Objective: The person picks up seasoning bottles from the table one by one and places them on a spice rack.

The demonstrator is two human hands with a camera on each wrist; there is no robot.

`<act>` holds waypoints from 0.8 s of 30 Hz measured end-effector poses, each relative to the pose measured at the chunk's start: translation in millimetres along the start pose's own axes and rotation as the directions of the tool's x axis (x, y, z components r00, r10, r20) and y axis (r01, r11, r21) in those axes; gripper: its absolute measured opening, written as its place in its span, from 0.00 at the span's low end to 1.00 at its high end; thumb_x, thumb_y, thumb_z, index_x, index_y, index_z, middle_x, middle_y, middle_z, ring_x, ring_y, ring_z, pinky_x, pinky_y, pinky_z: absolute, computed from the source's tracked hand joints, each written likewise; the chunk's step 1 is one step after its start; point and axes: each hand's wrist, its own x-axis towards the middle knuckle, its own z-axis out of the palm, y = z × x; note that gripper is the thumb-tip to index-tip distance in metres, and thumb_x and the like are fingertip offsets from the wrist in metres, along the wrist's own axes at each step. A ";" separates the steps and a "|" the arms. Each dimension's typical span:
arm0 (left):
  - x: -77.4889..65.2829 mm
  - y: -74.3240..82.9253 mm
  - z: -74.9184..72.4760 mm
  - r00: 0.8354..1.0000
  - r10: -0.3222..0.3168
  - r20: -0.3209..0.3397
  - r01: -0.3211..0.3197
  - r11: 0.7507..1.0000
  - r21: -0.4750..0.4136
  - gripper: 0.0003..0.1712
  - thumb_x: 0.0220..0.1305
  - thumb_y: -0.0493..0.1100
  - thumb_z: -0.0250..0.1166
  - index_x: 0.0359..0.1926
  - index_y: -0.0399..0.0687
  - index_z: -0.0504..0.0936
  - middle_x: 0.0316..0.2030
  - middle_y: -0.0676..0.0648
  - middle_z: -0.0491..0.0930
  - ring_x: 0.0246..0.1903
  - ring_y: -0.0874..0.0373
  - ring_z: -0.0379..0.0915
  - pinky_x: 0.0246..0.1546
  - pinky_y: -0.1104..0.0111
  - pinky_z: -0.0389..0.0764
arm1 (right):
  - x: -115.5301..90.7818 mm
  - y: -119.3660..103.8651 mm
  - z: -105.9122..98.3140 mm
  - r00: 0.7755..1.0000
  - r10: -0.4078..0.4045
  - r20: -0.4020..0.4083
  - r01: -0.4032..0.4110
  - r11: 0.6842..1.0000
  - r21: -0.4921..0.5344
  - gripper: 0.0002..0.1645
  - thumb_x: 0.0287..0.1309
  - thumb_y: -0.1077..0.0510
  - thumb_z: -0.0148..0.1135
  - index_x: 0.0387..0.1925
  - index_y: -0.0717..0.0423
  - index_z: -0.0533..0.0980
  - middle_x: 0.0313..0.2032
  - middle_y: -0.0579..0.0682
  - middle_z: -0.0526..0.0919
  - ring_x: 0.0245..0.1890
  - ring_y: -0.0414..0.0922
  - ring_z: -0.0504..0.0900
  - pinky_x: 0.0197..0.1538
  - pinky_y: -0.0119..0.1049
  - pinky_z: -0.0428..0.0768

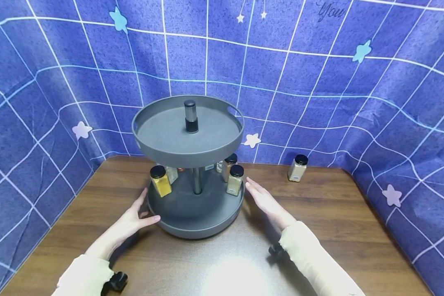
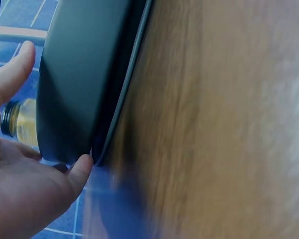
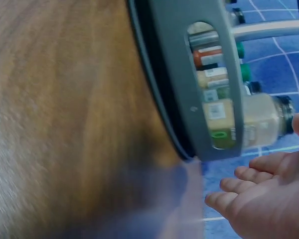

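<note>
A grey two-tier turntable (image 1: 196, 233) stands on the table, its upper tray (image 1: 166, 135) bare apart from the centre post. My left hand (image 1: 131, 220) is at the left side of the lower tray, thumb spread toward the front and fingertips right at the wall. On the opposite side, my right hand (image 1: 267, 202) is held with fingers extended beside the lower tray. Nearest to it is a jar of pale powder (image 1: 235, 181) with a black lid. A jar of yellow powder (image 1: 161, 181) stands on the tray near my left hand. Further jars are partly hidden behind.
One more black-lidded spice jar (image 1: 297, 168) stands on the wooden table (image 1: 318, 230) at the back right. A blue curtain (image 1: 281, 74) with white lines and stars surrounds the table at the back and sides. The lower tray has a slot (image 3: 195, 30) in its wall.
</note>
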 end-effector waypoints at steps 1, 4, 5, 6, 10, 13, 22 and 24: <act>-0.6 0.7 1.3 1.000 -0.005 -0.005 0.005 1.000 0.007 0.63 0.58 0.49 0.68 0.73 0.50 0.26 0.72 0.31 0.29 0.64 0.26 0.49 0.63 0.42 0.57 | -2.0 -1.3 -2.6 1.000 -0.004 -0.002 0.004 1.000 0.005 0.37 0.69 0.38 0.41 0.72 0.50 0.54 0.72 0.48 0.55 0.72 0.48 0.49 0.72 0.48 0.45; -1.3 1.7 5.0 1.000 -0.011 -0.019 0.011 1.000 0.001 0.64 0.57 0.50 0.68 0.73 0.50 0.26 0.73 0.34 0.28 0.65 0.27 0.47 0.63 0.43 0.57 | -7.9 -6.7 -13.5 0.997 -0.070 -0.023 0.068 0.996 -0.051 0.37 0.69 0.37 0.40 0.72 0.50 0.52 0.72 0.49 0.53 0.72 0.48 0.49 0.72 0.48 0.46; -1.4 1.8 6.0 1.000 -0.010 -0.025 0.010 1.000 0.005 0.64 0.56 0.50 0.69 0.73 0.49 0.26 0.73 0.34 0.28 0.65 0.27 0.48 0.63 0.44 0.58 | -9.9 -9.2 -18.0 0.994 -0.103 -0.039 0.099 0.991 -0.088 0.37 0.69 0.38 0.39 0.72 0.51 0.53 0.72 0.50 0.53 0.72 0.49 0.49 0.72 0.48 0.46; -1.4 1.9 7.0 0.999 -0.008 -0.031 0.008 1.000 0.009 0.64 0.56 0.50 0.69 0.73 0.48 0.26 0.73 0.34 0.29 0.65 0.28 0.48 0.63 0.44 0.59 | -11.6 -11.3 -22.8 0.988 -0.144 -0.056 0.135 0.982 -0.128 0.37 0.70 0.39 0.39 0.72 0.52 0.52 0.72 0.51 0.53 0.72 0.50 0.50 0.72 0.48 0.47; -1.3 1.9 8.7 0.999 -0.007 -0.049 0.009 0.999 0.030 0.66 0.55 0.51 0.70 0.73 0.48 0.26 0.72 0.33 0.30 0.65 0.29 0.49 0.62 0.45 0.60 | -14.7 -18.2 -44.0 0.947 -0.279 -0.158 0.233 0.937 -0.258 0.34 0.71 0.46 0.41 0.71 0.58 0.54 0.71 0.58 0.56 0.71 0.54 0.53 0.71 0.49 0.50; -0.9 1.6 8.8 0.999 -0.008 -0.051 0.009 0.999 0.032 0.66 0.55 0.51 0.70 0.73 0.48 0.25 0.72 0.33 0.29 0.66 0.30 0.48 0.63 0.45 0.60 | -15.3 -22.2 -60.5 0.911 -0.331 -0.245 0.269 0.929 -0.254 0.31 0.71 0.51 0.45 0.70 0.60 0.56 0.68 0.62 0.61 0.68 0.56 0.59 0.70 0.49 0.56; -1.4 3.2 9.7 0.999 -0.018 -0.050 0.019 0.999 0.027 0.66 0.54 0.51 0.70 0.73 0.48 0.26 0.72 0.33 0.30 0.65 0.29 0.50 0.63 0.44 0.59 | -17.1 -25.0 -103.1 0.788 -0.376 -0.488 0.306 0.927 -0.218 0.33 0.64 0.55 0.57 0.68 0.52 0.62 0.66 0.54 0.66 0.64 0.52 0.67 0.62 0.42 0.69; -1.4 4.1 10.4 0.999 -0.018 -0.049 0.020 0.999 0.027 0.66 0.54 0.51 0.70 0.73 0.48 0.26 0.72 0.33 0.30 0.65 0.29 0.51 0.62 0.44 0.60 | -16.8 -23.2 -111.1 0.753 -0.370 -0.544 0.283 0.929 -0.240 0.33 0.62 0.54 0.60 0.67 0.50 0.64 0.65 0.50 0.69 0.62 0.49 0.68 0.59 0.36 0.70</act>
